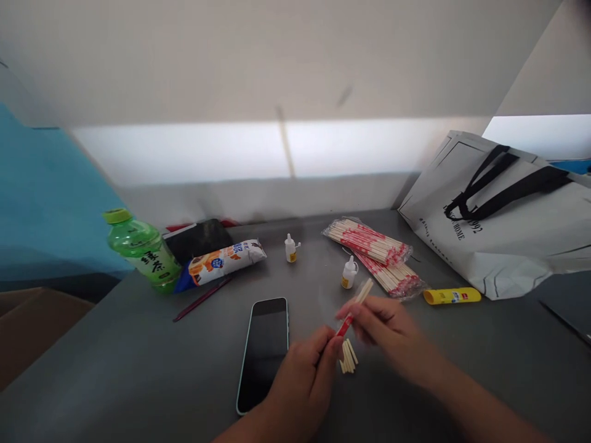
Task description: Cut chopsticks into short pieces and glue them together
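Both hands meet over the grey table (115,369) and pinch one wrapped pair of chopsticks (356,303) between them. The left hand (302,375) grips the red-printed lower end of its paper sleeve, the right hand (385,326) closes its fingers around the middle, and the bare wooden tips stick up and away past the right fingers. Motion blur hides the finer finger positions.

Just below the hands lies a small heap of short wooden pieces (348,357). Touching the left hand's outer side is a dark-screened phone (264,351), face up. Beyond the right hand stand two small white glue bottles (349,272) (291,248) — and past them two clear packs of red-and-white wrapped chopsticks (369,243).

Off to the right of the right hand lies a yellow glue stick (451,296), its label too small to read. Behind it slumps a white tote bag (508,240) with black handles; its print shows "HOME" and "1992". Far beyond the left hand, a green tea bottle (143,249) bears Chinese characters, beside a snack packet (221,261), a black pouch (198,239) and a dark red pencil (203,298).
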The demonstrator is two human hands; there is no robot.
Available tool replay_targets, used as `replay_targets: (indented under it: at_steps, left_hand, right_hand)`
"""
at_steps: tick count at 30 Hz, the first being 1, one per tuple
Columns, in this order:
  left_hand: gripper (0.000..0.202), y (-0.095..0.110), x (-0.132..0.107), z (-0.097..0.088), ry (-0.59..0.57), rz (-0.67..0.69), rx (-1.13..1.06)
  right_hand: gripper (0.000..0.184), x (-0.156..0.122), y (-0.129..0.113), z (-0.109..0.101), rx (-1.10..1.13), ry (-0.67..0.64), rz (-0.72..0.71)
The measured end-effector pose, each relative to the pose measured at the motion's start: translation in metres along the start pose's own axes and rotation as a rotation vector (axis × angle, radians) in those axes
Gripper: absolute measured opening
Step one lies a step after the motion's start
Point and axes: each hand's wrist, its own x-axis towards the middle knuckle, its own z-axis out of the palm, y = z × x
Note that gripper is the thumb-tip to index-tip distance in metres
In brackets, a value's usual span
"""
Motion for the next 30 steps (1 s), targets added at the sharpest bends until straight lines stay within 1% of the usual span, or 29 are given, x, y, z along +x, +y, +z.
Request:
replay_targets:
  at_steps: [2,4,6,8,10,11,13,15,17,19,21,22,23,25,27,28,30]
  left_hand:
    - [0.034,-0.002,-0.001,0.001,-0.016,-0.001,-0.025]
    - [0.036,-0.003,-0.002,0.002,-0.025,-0.016,-0.046]
    - [0.040,-0.004,-0.002,0.003,-0.024,-0.043,-0.061]
    - [0.042,-0.004,-0.001,0.003,-0.017,-0.072,-0.069]
    - [0.041,-0.004,-0.001,0.002,-0.020,-0.091,-0.076]
    - [0.041,-0.004,0.000,0.002,-0.021,-0.093,-0.081]
    - [0.041,-0.004,0.000,0.002,-0.017,-0.087,-0.098]
    - [0.042,-0.003,0.000,0.003,0.010,-0.090,-0.111]
    - [0.042,0.000,0.000,0.003,0.024,-0.105,-0.111]
    - [0.042,0.003,0.000,0.003,-0.003,-0.097,-0.086]
    - [0.042,0.006,0.000,0.001,-0.031,-0.072,-0.037]
    - [0.043,0.007,0.000,0.000,-0.022,-0.061,-0.010]
    - [0.043,0.008,0.000,-0.001,-0.012,-0.057,0.014]
    - [0.044,0.009,0.001,-0.001,0.039,-0.081,0.024]
    - [0.046,0.010,0.003,0.000,0.118,-0.163,-0.056]
    - [0.046,0.010,0.005,0.000,0.161,-0.215,-0.138]
    - [0.046,0.010,0.009,-0.002,0.264,-0.303,-0.343]
  right_hand:
    - [0.044,-0.001,-0.001,0.006,0.028,-0.079,0.039]
    - [0.039,-0.001,-0.003,0.005,0.029,-0.098,0.058]
    - [0.037,0.001,-0.008,-0.005,0.046,-0.029,0.046]
    - [0.036,0.003,-0.011,-0.017,0.084,0.092,0.011]
    - [0.033,0.005,-0.013,-0.023,0.098,0.145,-0.013]
    - [0.033,0.006,-0.013,-0.023,0.093,0.133,-0.017]
    - [0.033,0.005,-0.013,-0.018,0.076,0.049,-0.013]
    - [0.027,0.004,-0.011,-0.009,0.078,-0.033,-0.008]
    - [0.023,0.004,-0.009,-0.004,0.111,-0.029,-0.004]
    - [0.028,0.005,-0.009,-0.008,0.141,0.025,-0.002]
    - [0.030,0.006,-0.010,-0.019,0.196,0.097,0.005]
    - [0.029,0.007,-0.012,-0.027,0.236,0.139,0.003]
    - [0.027,0.007,-0.015,-0.036,0.288,0.197,-0.005]
    - [0.025,0.007,-0.024,-0.058,0.380,0.365,-0.062]
    - [0.022,0.004,-0.033,-0.082,0.444,0.553,-0.164]
    - [0.022,0.003,-0.037,-0.094,0.478,0.643,-0.224]
    - [0.020,0.001,-0.042,-0.115,0.526,0.752,-0.298]
